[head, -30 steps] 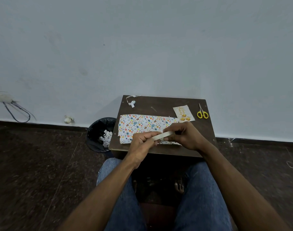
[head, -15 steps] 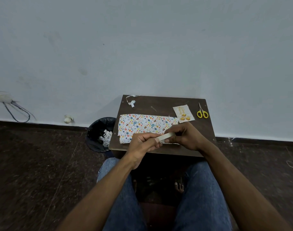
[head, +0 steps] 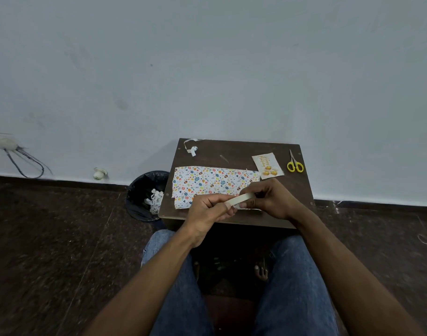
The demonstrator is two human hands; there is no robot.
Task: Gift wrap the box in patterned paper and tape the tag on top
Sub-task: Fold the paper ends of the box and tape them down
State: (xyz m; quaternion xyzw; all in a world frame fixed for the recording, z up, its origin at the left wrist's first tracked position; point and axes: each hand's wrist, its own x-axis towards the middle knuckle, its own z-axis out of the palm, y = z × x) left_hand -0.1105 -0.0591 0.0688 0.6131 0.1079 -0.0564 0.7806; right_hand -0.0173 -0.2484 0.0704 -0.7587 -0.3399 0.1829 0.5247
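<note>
Dark wooden surface (head: 236,151) carries patterned paper (head: 207,181); above the paper, left hand (head: 208,210) and right hand (head: 271,201) both pinch a tape roll (head: 240,199).

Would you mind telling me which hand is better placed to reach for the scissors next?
Right, probably. The scissors lie at the table's far right corner, on the same side as the right hand. The left hand would have to cross over. Both hands hold the tape roll, so one must let go first.

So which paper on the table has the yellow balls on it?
The small tag, lying at the table's far right beside the yellow scissors. The big patterned paper has many-coloured shapes instead.
</note>
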